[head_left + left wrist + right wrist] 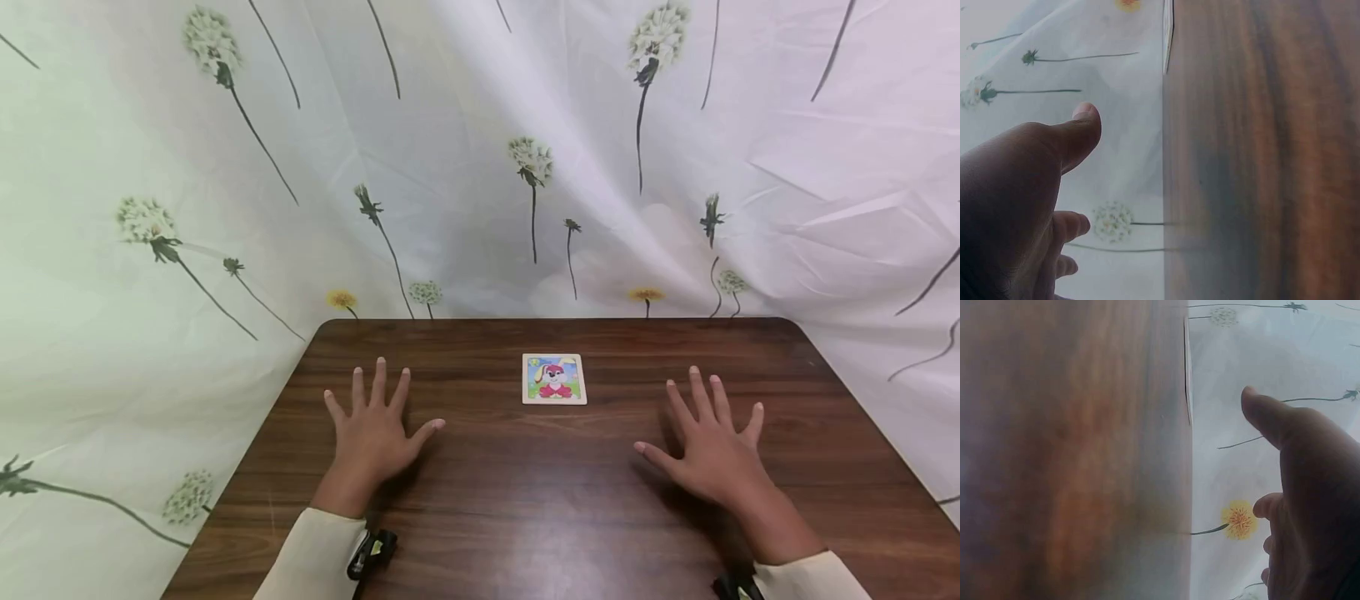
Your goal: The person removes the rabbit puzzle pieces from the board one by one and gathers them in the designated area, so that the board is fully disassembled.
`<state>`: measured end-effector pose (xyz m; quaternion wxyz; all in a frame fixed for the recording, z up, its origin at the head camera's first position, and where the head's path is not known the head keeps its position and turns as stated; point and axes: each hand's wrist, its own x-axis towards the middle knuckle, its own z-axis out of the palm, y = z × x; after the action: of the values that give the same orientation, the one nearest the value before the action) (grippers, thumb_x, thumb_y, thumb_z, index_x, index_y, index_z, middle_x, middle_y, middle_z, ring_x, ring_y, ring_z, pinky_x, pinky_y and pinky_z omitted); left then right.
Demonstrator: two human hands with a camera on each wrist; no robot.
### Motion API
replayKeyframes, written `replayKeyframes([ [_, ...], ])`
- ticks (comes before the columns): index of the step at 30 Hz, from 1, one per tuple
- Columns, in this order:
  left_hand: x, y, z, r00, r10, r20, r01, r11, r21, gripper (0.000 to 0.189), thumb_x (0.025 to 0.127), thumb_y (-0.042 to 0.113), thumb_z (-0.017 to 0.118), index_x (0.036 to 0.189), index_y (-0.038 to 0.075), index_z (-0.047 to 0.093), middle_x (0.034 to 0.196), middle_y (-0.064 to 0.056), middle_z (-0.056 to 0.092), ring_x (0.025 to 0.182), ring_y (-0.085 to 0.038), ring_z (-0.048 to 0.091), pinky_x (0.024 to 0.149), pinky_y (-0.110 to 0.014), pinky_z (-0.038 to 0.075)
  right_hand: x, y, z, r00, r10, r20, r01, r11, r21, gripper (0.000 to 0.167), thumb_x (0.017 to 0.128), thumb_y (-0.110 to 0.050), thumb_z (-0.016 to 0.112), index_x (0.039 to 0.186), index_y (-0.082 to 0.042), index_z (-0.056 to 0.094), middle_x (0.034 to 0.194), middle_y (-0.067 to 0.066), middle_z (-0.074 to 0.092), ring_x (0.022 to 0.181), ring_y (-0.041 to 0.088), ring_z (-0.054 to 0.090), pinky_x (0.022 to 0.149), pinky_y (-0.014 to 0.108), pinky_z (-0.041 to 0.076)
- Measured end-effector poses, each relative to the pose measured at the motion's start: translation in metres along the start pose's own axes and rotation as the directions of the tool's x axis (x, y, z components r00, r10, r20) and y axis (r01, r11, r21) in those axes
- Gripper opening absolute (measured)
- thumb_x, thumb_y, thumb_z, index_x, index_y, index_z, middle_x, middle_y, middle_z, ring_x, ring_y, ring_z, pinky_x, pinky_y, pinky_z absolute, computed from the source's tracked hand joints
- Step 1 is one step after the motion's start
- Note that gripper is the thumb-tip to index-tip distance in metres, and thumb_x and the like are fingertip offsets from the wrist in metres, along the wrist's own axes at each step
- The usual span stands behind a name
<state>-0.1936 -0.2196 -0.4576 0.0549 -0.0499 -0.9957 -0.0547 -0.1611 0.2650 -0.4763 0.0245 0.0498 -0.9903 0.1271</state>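
A square cartoon picture board (pixel 554 380) with a pale border lies flat toward the back of the table, showing a rabbit in pink. To its left, my left hand (pixel 375 437) hovers palm down over the wood, fingers spread. On the other side my right hand (pixel 712 454) is held the same way, its thumb pointing inward. Both hands hold nothing and are apart from the board. Each wrist view shows the hand raised off the tabletop, with the board's thin edge (pixel 1168 37) visible in the left wrist view and the board (pixel 1188 375) edge-on in the right.
The dark wood-grain table (pixel 510 492) has rounded far corners. Behind and beside it hangs a pale cloth backdrop (pixel 465 167) printed with dandelions. Black wrist straps (pixel 372 553) sit at the cuffs of light sleeves (pixel 315 554).
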Motion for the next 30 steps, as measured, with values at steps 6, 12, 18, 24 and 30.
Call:
replayKeyframes([
  [6, 0.017, 0.012, -0.001, 1.0, 0.024, -0.007, -0.024, 1.0, 0.0, 0.104, 0.098, 0.083, 0.053, 0.176, 0.02, 0.026, 0.184, -0.022, 0.007, 0.168, -0.057, 0.002, 0.122, -0.09, -0.003, 0.017, -0.003, -0.002, 1.0, -0.004, -0.004, 0.004, 1.0, 0.003, 0.115, 0.095, -0.086, 0.056, 0.176, -0.013, 0.022, 0.185, 0.019, -0.008, 0.169, 0.054, -0.003, 0.116, 0.093, -0.011],
  [12, 0.035, 0.028, 0.002, 0.999, 0.024, 0.041, -0.024, 1.0, 0.014, 0.105, 0.098, 0.086, 0.049, 0.177, 0.022, 0.023, 0.185, -0.02, 0.004, 0.169, -0.055, 0.001, 0.124, -0.088, -0.005, 0.033, -0.009, -0.003, 1.0, -0.008, 0.003, 0.008, 1.0, 0.01, 0.115, 0.095, -0.085, 0.057, 0.176, -0.011, 0.023, 0.185, 0.022, -0.004, 0.169, 0.054, -0.001, 0.117, 0.092, -0.012],
  [18, 0.048, 0.045, 0.002, 0.997, 0.033, 0.075, -0.033, 0.999, -0.001, 0.104, 0.099, 0.085, 0.05, 0.177, 0.022, 0.024, 0.185, -0.02, 0.004, 0.169, -0.055, 0.003, 0.124, -0.088, -0.003, 0.05, -0.015, 0.003, 0.999, -0.021, 0.028, 0.02, 0.999, 0.029, 0.118, 0.093, -0.09, 0.053, 0.177, -0.013, 0.021, 0.185, 0.02, -0.006, 0.169, 0.054, -0.001, 0.118, 0.091, -0.013],
  [24, 0.059, 0.053, 0.007, 0.997, 0.028, 0.077, -0.028, 1.0, -0.008, 0.102, 0.099, 0.083, 0.051, 0.176, 0.021, 0.026, 0.185, -0.02, 0.005, 0.169, -0.055, 0.003, 0.125, -0.088, -0.003, 0.065, -0.021, 0.006, 0.999, -0.039, 0.035, 0.038, 0.998, 0.054, 0.116, 0.095, -0.088, 0.054, 0.177, -0.014, 0.018, 0.185, 0.019, -0.009, 0.17, 0.052, -0.004, 0.119, 0.09, -0.014],
  [30, 0.07, 0.058, 0.014, 0.996, 0.033, 0.088, -0.03, 0.999, -0.036, 0.103, 0.099, 0.085, 0.049, 0.177, 0.023, 0.025, 0.185, -0.019, 0.004, 0.17, -0.053, 0.002, 0.125, -0.088, -0.004, 0.082, -0.026, 0.008, 0.998, -0.04, 0.052, 0.036, 0.997, 0.072, 0.112, 0.097, -0.083, 0.056, 0.178, -0.015, 0.017, 0.185, 0.019, -0.007, 0.17, 0.052, -0.006, 0.119, 0.089, -0.015],
])
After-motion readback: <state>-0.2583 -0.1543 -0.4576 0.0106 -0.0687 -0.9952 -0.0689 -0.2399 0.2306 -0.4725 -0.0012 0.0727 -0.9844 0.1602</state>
